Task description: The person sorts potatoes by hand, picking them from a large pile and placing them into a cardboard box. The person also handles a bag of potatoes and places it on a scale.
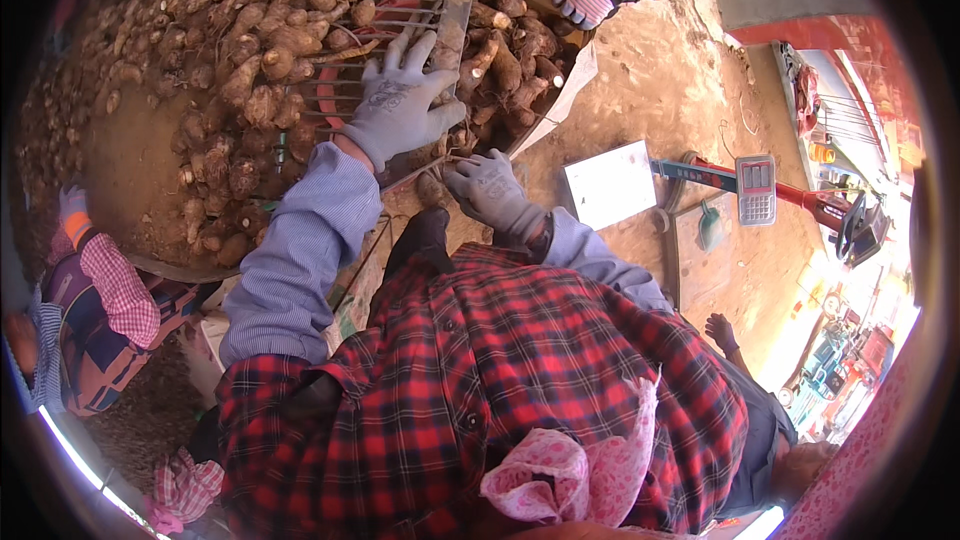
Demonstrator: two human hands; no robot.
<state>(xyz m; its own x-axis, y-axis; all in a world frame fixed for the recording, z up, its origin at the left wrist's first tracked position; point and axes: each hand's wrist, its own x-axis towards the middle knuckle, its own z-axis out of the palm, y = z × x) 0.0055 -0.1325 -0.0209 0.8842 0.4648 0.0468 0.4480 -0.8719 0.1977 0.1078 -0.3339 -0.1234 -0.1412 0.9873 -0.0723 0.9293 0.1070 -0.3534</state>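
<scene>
My left hand (403,101), in a grey glove, lies spread palm down over the edge of a metal bar grate (345,97), beside a heap of brown taro corms (255,37). Its fingers are apart; nothing shows in it. My right hand (491,191), also gloved in grey, is lower and to the right, near the corner of the table's metal edge. Its fingers are curled beside a brown root (431,189); whether they grip it is unclear. Just above it, a lined container (555,109) holds longer corms (506,67).
Striped gloves of a co-worker (585,0) are at the container's far rim. Another person's gloved hand (73,208) is at the left. A platform scale (611,184) with a keypad display (755,190) stands right, near a green scoop (710,226). Someone stands at lower right.
</scene>
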